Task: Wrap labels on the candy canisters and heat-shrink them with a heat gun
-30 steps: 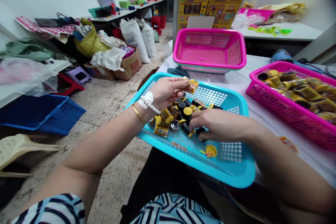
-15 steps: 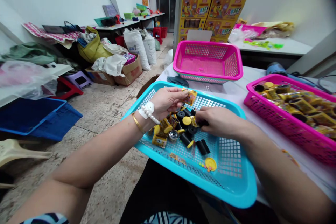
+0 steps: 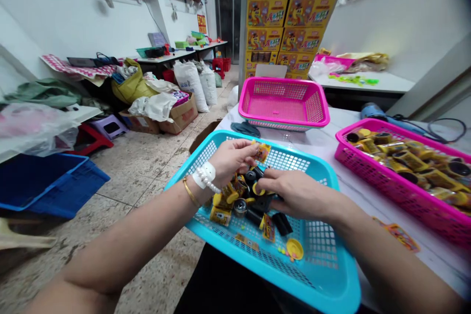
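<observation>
My left hand [image 3: 235,159] pinches a small yellow printed wrapper [image 3: 262,152] above the far side of the turquoise basket [image 3: 228,245]. My right hand [image 3: 298,191] reaches into the pile, thumb and fingers apart, its fingertips by a yellow cap [image 3: 258,189] and dark parts. Black cylinders [image 3: 282,224], a silver-rimmed round piece [image 3: 240,207] and yellow-labelled small tubs [image 3: 220,216] are heaped between the hands. A printed yellow piece [image 3: 269,228] lies at the heap's near edge. Closer to me, a loose yellow lid [image 3: 295,248] rests beside tiny coloured beads [image 3: 286,253].
A pink basket [image 3: 368,157] full of yellow-labelled tubs stands on the right. Behind the turquoise basket is another pink basket [image 3: 283,120]. Stacked yellow cartons [image 3: 283,14] rise beyond it. A blue crate [image 3: 51,186] sits on the floor at left.
My right hand has shifted left over the heap and its fingers have spread. A printed yellow piece now shows at the near edge. My left hand still holds the wrapper; the view has tilted up.
</observation>
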Demonstrator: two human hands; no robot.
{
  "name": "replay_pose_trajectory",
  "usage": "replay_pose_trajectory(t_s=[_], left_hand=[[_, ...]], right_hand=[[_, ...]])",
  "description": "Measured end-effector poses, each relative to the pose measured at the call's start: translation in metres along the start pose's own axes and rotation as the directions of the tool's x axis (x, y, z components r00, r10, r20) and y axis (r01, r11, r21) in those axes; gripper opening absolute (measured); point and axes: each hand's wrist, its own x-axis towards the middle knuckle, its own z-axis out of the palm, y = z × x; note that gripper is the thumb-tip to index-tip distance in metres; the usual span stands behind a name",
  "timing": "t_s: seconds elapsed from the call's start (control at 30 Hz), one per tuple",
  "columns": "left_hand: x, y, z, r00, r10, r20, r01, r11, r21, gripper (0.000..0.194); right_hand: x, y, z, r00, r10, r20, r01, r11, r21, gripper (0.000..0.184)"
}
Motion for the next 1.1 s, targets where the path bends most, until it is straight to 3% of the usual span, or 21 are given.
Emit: replay_pose_trajectory(t_s=[0.17, 0.3, 0.37, 0.43, 0.5, 0.57, 0.63, 0.7, 0.9, 0.97, 1.1], left_hand=[[0.004, 0.0, -0.004, 0.994, -0.1, 0.049, 0.104, 0.991, -0.088, 0.01], [0.006, 0.002, -0.008, 0.996, -0.08, 0.043, 0.085, 0.987, -0.134, 0.007], [0.007, 0.001, -0.009, 0.998, -0.054, 0.02, 0.056, 0.988, -0.145, 0.011], [0.008, -0.001, -0.009, 1.0, -0.024, -0.021, 0.021, 0.991, -0.133, 0.016], [0.008, -0.005, -0.008, 0.998, 0.004, -0.056, -0.01, 0.995, -0.098, 0.018], [0.007, -0.008, -0.004, 0.998, 0.032, -0.059, -0.035, 0.998, -0.05, 0.022], [0.004, -0.01, 0.002, 0.997, 0.065, -0.031, -0.065, 0.998, 0.009, 0.028], [0.001, -0.011, 0.007, 0.995, 0.096, 0.001, -0.096, 0.992, 0.077, 0.037], [0.002, -0.01, 0.01, 0.994, 0.09, 0.062, -0.095, 0.992, 0.078, 0.047], [0.002, -0.011, 0.01, 0.997, 0.071, 0.04, -0.074, 0.995, 0.066, 0.047], [0.002, -0.013, 0.01, 0.995, 0.097, -0.01, -0.097, 0.995, 0.033, 0.043]], right_hand=[[0.001, -0.001, 0.002, 0.994, -0.002, 0.109, -0.008, 0.996, 0.09, 0.018], [0.002, 0.006, -0.003, 0.998, 0.05, -0.026, -0.04, 0.949, 0.314, 0.015], [0.001, 0.011, -0.006, 0.987, 0.146, -0.064, -0.076, 0.783, 0.617, 0.012], [0.002, 0.018, -0.006, 0.973, 0.229, -0.019, -0.09, 0.453, 0.887, 0.017], [0.004, 0.025, -0.005, 0.958, 0.287, -0.002, -0.051, 0.177, 0.983, 0.025], [0.007, 0.03, -0.002, 0.916, 0.395, -0.075, 0.051, 0.073, 0.996, 0.03], [0.009, 0.031, -0.002, 0.845, 0.509, -0.165, 0.17, 0.037, 0.985, 0.032], [0.011, 0.028, -0.003, 0.799, 0.563, -0.213, 0.24, 0.027, 0.97, 0.035], [0.017, 0.017, -0.008, 0.8, 0.552, -0.237, 0.187, 0.146, 0.971, 0.037], [0.016, 0.014, -0.009, 0.774, 0.568, -0.28, 0.137, 0.281, 0.95, 0.03], [0.012, 0.007, -0.008, 0.695, 0.552, -0.461, -0.055, 0.68, 0.731, 0.02]])
